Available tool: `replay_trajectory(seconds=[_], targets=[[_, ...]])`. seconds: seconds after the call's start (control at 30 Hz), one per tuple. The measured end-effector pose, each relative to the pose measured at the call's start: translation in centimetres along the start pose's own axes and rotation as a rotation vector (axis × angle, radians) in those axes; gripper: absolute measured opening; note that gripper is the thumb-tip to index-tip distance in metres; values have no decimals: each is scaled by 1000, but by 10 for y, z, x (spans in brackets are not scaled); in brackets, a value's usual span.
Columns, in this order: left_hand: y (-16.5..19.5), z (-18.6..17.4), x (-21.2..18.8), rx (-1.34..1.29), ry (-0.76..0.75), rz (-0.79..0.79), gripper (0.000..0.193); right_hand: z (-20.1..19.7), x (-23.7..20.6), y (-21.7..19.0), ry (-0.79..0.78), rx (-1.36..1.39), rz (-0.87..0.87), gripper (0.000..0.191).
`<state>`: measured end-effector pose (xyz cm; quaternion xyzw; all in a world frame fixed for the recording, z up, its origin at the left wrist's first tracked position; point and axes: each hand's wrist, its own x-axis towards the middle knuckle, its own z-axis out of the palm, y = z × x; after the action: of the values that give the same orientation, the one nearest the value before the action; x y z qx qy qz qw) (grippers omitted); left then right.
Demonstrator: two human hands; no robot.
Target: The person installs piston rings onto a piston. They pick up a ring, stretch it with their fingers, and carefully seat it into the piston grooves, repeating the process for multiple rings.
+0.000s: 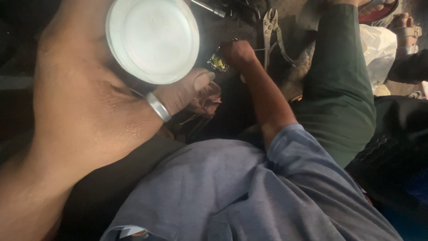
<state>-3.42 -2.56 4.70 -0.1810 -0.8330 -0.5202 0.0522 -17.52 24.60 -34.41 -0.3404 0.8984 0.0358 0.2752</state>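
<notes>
My left hand [89, 102] is very close to the camera and grips a round white disc-shaped object [152, 39] that glows brightly. A silver ring [159, 107] is on one of its fingers. My right hand [238, 54] reaches forward in a blue-grey sleeve [290, 147]. Its fingers are curled around what looks like a thin metal rod [261, 49]. It rests beside a small yellow and metal part [217, 62] on the dark ground. What lies under the right palm is hidden.
Locking pliers [271, 31] lie just beyond my right hand, with a metal socket bar [209, 8] at the top. A leg in green trousers [341, 85] runs along the right. White plastic [379, 49] and a sandalled foot [405, 27] are at the top right.
</notes>
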Motion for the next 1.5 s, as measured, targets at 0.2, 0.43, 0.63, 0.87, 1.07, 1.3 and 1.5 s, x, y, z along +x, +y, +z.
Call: replay_trajectory(seconds=[0.2, 0.43, 0.63, 0.87, 1.07, 1.3, 1.5], targets=[[1, 3, 2, 7, 0, 11, 51, -12, 2, -3, -111, -136, -71, 20], [2, -2, 1, 15, -5, 7, 52, -11, 2, -2, -31, -89, -99, 22], [4, -3, 0, 30, -8, 8, 53, -8, 4, -1, -29, -113, -114, 18], [3, -4, 0, 47, -11, 22, 53, -19, 3, -4, -51, -50, -44, 18], [4, -3, 1, -45, -18, -31, 50, -21, 2, -7, 33, -113, -73, 18], [3, -3, 5, -49, -29, -27, 46, -12, 9, -4, 132, -7, -59, 17], [6, -1, 3, 55, 20, -51, 47, -6, 9, -11, 122, -104, -108, 23]])
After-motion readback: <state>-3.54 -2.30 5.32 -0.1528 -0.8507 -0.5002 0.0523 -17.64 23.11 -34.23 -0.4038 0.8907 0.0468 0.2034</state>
